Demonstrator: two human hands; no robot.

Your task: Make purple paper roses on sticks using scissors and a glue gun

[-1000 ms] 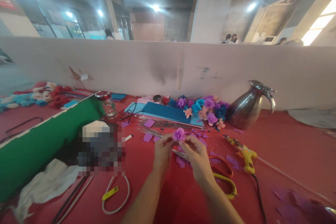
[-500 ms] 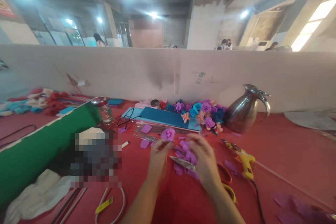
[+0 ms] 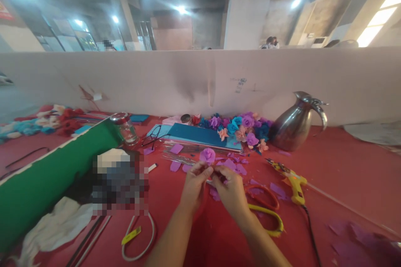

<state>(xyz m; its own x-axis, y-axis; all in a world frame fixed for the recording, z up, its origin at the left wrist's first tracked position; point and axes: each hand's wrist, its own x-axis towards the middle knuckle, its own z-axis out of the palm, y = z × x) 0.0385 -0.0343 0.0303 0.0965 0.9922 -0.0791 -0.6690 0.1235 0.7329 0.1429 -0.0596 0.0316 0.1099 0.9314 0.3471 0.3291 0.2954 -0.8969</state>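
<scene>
A purple paper rose [image 3: 207,156] stands upright just above my left hand [image 3: 196,185], whose thumb and fingers pinch its base. Against those fingertips, my right hand [image 3: 231,190] is closed in a pinch just below the bloom; whatever lies between its fingers is hidden. Scissors with one red and one yellow handle loop [image 3: 278,218] lie on the table beside my right wrist, their blades mostly covered by the hand. Purple paper petals [image 3: 230,163] are scattered behind and around my hands.
A yellow glue gun [image 3: 296,185] with a black cord lies right, near a metal jug [image 3: 291,123]. Finished paper flowers [image 3: 241,127] are heaped behind blue sheets [image 3: 197,137]. Left are glasses [image 3: 154,137], a lidded glass jar [image 3: 127,131], a green panel [image 3: 59,160] and a white cable [image 3: 153,233].
My right hand has come left and down to meet the left hand under the rose. Both hands are now together, and the scissors' handles show more fully.
</scene>
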